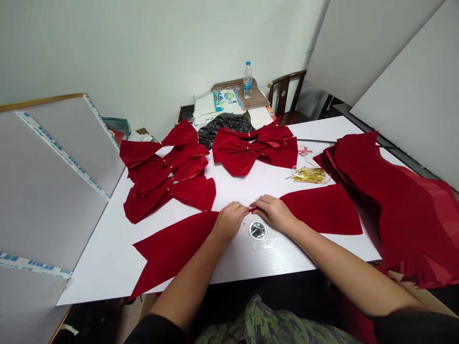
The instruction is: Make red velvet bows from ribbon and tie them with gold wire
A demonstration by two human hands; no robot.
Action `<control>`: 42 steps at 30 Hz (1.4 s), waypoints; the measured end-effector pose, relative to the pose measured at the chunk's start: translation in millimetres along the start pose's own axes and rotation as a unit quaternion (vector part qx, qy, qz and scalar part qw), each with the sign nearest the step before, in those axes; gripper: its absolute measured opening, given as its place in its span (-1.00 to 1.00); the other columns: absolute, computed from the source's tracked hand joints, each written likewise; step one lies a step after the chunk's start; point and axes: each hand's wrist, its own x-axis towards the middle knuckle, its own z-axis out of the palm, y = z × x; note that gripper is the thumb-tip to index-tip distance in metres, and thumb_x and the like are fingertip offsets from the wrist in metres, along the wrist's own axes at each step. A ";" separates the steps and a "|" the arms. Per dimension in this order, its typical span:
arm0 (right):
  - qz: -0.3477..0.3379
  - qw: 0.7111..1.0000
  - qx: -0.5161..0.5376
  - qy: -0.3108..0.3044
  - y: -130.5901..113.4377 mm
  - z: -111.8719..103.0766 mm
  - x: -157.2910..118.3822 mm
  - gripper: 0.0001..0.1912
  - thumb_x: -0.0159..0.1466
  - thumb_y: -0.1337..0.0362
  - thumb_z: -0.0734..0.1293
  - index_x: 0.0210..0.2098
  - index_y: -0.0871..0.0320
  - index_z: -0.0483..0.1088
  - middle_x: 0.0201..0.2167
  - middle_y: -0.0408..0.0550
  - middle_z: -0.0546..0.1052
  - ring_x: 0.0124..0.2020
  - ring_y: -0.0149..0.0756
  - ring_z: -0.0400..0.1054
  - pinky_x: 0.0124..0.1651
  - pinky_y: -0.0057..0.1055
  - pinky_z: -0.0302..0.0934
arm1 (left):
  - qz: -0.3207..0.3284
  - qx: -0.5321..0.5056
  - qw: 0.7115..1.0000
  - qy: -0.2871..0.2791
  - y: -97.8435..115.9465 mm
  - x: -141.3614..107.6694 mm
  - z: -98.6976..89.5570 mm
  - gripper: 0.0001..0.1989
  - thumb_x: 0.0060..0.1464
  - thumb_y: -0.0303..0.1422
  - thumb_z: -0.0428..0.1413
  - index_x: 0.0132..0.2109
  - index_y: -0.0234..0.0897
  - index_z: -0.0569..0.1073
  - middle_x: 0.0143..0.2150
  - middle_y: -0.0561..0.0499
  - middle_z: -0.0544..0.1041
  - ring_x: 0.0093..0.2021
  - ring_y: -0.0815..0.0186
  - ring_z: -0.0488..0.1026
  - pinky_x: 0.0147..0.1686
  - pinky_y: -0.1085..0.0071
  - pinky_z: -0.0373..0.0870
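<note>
L hand (229, 220): fingers closed in a pinch on the velvet strip's mid-section, thumb hidden, palm down, wrist on the table.
R hand (272, 213): same light pinch, fingertips almost touching L hand's, holding a small fold of velvet; grip looks gentle, not a tight fist.
Velvet strip (322, 212): deep red, matte, soft nap, lies flat on the table between both forearms, runs L-R under the hands, notched swallowtail at far L end, wide angled end on R; gathered to a narrow pinch at the centre. Can't tell if one piece or two.
Table (107, 258): white, glossy, faint wood-like grain, hard edge.
Silver disc (257, 230): small, round, shiny, w/ clear film, just below the hands, near but not touching; exact item unclear.
Finished bows (236, 153): plump red velvet loops, pointed tails, metallic centre ties; one bow beyond the hands, more in a heap (161, 177) to its L.
Gold twist ties (310, 175): thin, shiny, loose bundle, beyond R hand.
Strip stack (387, 205): thick layered pile of red velvet, far R, edge blurred.
Black plastic bag (224, 129): crumpled, behind the bows.
Water bottle (247, 81): clear plastic, upright, blue label, on a wood-look tray beyond the table.
Foam boards (46, 191): grey-white, flat, taped edges, leaning at L.
</note>
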 end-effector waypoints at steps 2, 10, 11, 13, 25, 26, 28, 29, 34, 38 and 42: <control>0.002 1.000 -0.006 -0.013 -0.8 -1.2 0.5 -0.83 0.45 0.27 0.33 -0.10 0.18 0.56 -0.27 -0.01 0.55 -0.20 -0.24 0.38 -0.20 -0.36 0.20 | -0.001 -0.003 1.000 -0.001 -0.8 0.7 -0.9 -0.74 0.43 -0.35 0.04 -0.23 -0.26 0.56 -0.29 -0.04 0.59 -0.23 0.24 0.51 -0.19 0.31 0.49; 0.000 0.998 -0.006 -0.056 -6.3 -10.1 3.3 -0.85 0.45 0.29 0.32 -0.18 0.19 0.54 -0.28 -0.02 0.51 -0.23 -0.24 0.35 -0.18 -0.33 0.20 | -0.009 -0.007 1.000 -0.021 -1.1 0.9 -4.1 -0.78 0.42 -0.36 0.04 -0.21 -0.24 0.52 -0.26 -0.03 0.59 -0.20 0.22 0.50 -0.18 0.29 0.48; 0.001 0.998 -0.009 -0.058 -7.1 -10.3 3.7 -0.86 0.45 0.30 0.32 -0.19 0.19 0.52 -0.28 -0.02 0.50 -0.23 -0.24 0.35 -0.19 -0.33 0.20 | -0.008 -0.002 1.000 -0.023 -0.2 0.7 -4.4 -0.78 0.42 -0.36 0.03 -0.21 -0.24 0.52 -0.25 -0.03 0.58 -0.20 0.22 0.50 -0.18 0.29 0.48; 0.004 0.998 -0.021 -0.056 -8.3 -9.6 4.4 -0.86 0.44 0.32 0.32 -0.24 0.21 0.50 -0.29 -0.02 0.49 -0.24 -0.24 0.34 -0.21 -0.33 0.18 | -0.008 0.003 0.999 -0.034 2.7 0.8 -7.0 -0.80 0.41 -0.39 0.04 -0.19 -0.24 0.52 -0.24 -0.04 0.59 -0.19 0.21 0.50 -0.16 0.28 0.48; -0.049 0.998 -0.035 -0.031 -0.5 -8.0 6.3 -0.79 0.45 0.31 0.29 -0.33 0.19 0.43 -0.32 -0.03 0.49 -0.29 -0.27 0.24 -0.26 -0.31 0.02 | 0.005 0.019 1.000 -0.021 -15.3 143.7 -78.6 -0.81 0.28 -0.50 0.07 -0.06 -0.26 0.56 -0.07 -0.11 0.57 -0.02 0.16 0.53 0.06 0.23 0.46; -0.053 0.998 -0.034 -0.027 -0.6 -9.7 6.7 -0.79 0.45 0.31 0.29 -0.34 0.18 0.43 -0.32 -0.03 0.48 -0.29 -0.28 0.24 -0.26 -0.31 0.02 | -0.008 0.065 0.998 -0.020 -20.9 164.9 -77.9 -0.77 0.26 -0.53 0.07 -0.02 -0.26 0.55 -0.02 -0.12 0.55 0.01 0.15 0.52 0.07 0.22 0.45; -0.065 0.997 -0.031 -0.017 -0.5 -13.0 7.4 -0.78 0.46 0.29 0.28 -0.33 0.18 0.43 -0.32 -0.03 0.48 -0.30 -0.28 0.23 -0.26 -0.32 0.02 | -0.036 0.128 0.991 -0.027 -30.2 200.4 -71.3 -0.73 0.25 -0.54 0.06 0.01 -0.26 0.55 0.03 -0.16 0.53 0.06 0.10 0.48 0.07 0.19 0.43; -0.072 0.997 -0.029 -0.011 -0.2 -14.4 7.8 -0.77 0.47 0.28 0.27 -0.33 0.18 0.43 -0.32 -0.03 0.48 -0.30 -0.29 0.23 -0.25 -0.32 0.02 | -0.041 0.143 0.988 -0.030 -33.9 213.6 -66.4 -0.75 0.22 -0.52 0.11 0.01 -0.28 0.56 0.04 -0.19 0.52 0.09 0.05 0.46 0.08 0.15 0.42; -0.100 0.995 -0.010 0.009 3.9 -18.7 9.6 -0.74 0.49 0.24 0.25 -0.31 0.18 0.43 -0.34 -0.03 0.47 -0.32 -0.29 0.22 -0.25 -0.34 0.03 | -0.060 0.182 0.980 -0.045 -45.6 239.3 -47.3 -0.82 0.10 -0.46 0.27 -0.10 -0.28 0.58 -0.07 -0.20 0.54 0.08 -0.04 0.43 0.10 0.06 0.37; -0.102 0.995 0.000 0.014 6.1 -20.9 10.3 -0.74 0.49 0.26 0.23 -0.30 0.18 0.44 -0.34 -0.02 0.47 -0.31 -0.29 0.23 -0.25 -0.34 0.05 | -0.066 0.190 0.979 -0.035 -45.0 238.4 -65.2 -0.87 0.20 -0.42 0.17 -0.12 -0.25 0.59 -0.07 -0.20 0.57 0.03 -0.02 0.47 0.04 0.10 0.40; -0.107 0.994 0.010 0.035 3.3 -22.7 10.3 -0.73 0.49 0.27 0.22 -0.30 0.18 0.45 -0.34 -0.04 0.47 -0.32 -0.29 0.22 -0.27 -0.33 0.06 | -0.083 0.123 0.985 0.083 -31.3 228.4 -109.7 -0.81 0.24 -0.37 0.12 -0.06 -0.28 0.58 -0.06 -0.15 0.60 -0.05 0.09 0.51 0.04 0.14 0.42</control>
